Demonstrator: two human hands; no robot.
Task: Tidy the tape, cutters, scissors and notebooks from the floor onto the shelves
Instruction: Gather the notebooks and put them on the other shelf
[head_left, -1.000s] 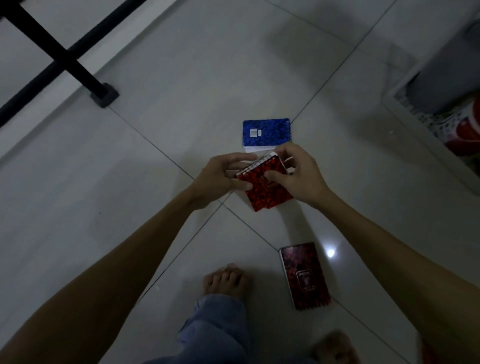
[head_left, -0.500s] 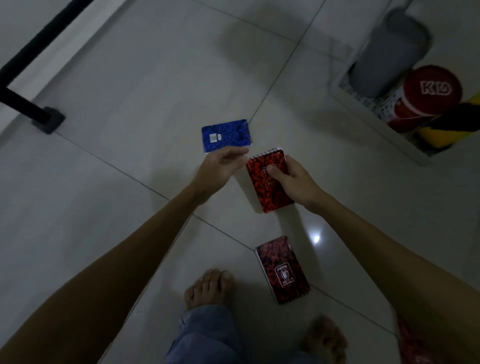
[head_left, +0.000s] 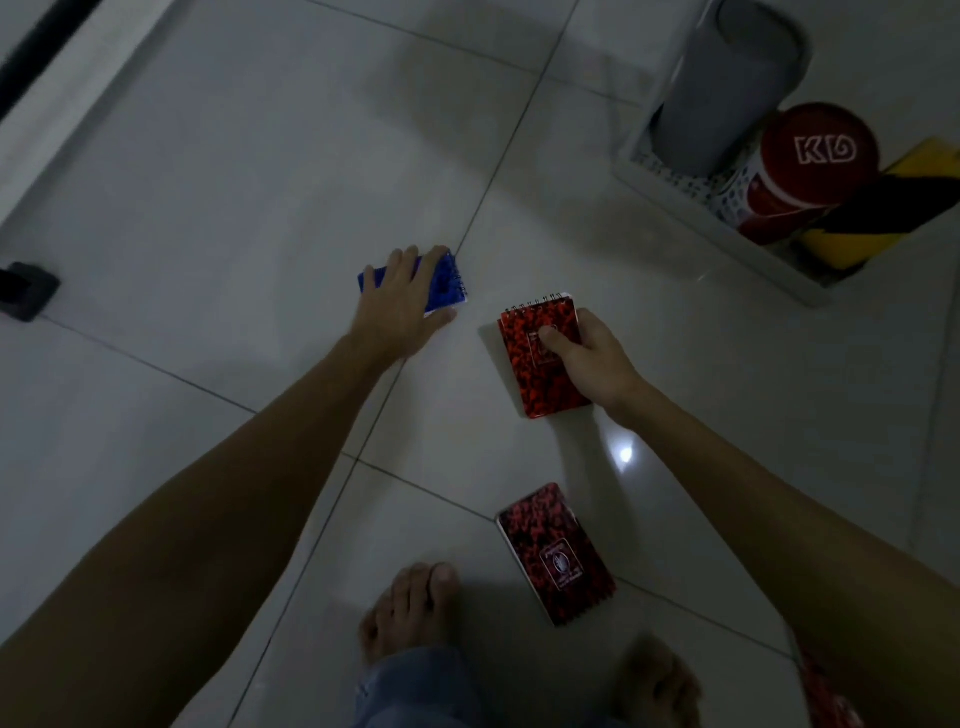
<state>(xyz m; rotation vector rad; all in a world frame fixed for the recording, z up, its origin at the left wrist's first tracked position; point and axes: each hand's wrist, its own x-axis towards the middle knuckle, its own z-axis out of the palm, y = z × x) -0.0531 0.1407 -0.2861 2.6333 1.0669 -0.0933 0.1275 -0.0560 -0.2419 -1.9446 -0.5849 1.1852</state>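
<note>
My right hand (head_left: 592, 358) grips a red spiral notebook (head_left: 540, 379) above the tiled floor, thumb on its cover and fingers behind it. My left hand (head_left: 402, 301) lies over a blue spiral notebook (head_left: 447, 283) on the floor, fingers spread across it; most of its cover is hidden and I cannot tell whether the fingers curl under its edge. A darker red notebook (head_left: 558, 553) lies flat on the floor near my feet.
A low white shelf tray (head_left: 727, 244) at the upper right holds a grey roll (head_left: 722, 88), a red-lidded tub (head_left: 815, 156) and a yellow-black tape roll (head_left: 883, 218). A black frame foot (head_left: 23, 288) stands at the left. My bare feet (head_left: 410, 608) are below.
My left hand let go of the red notebook and reached out onto the blue one. My right hand kept the red notebook and drew it slightly right. The view swung toward the shelf.
</note>
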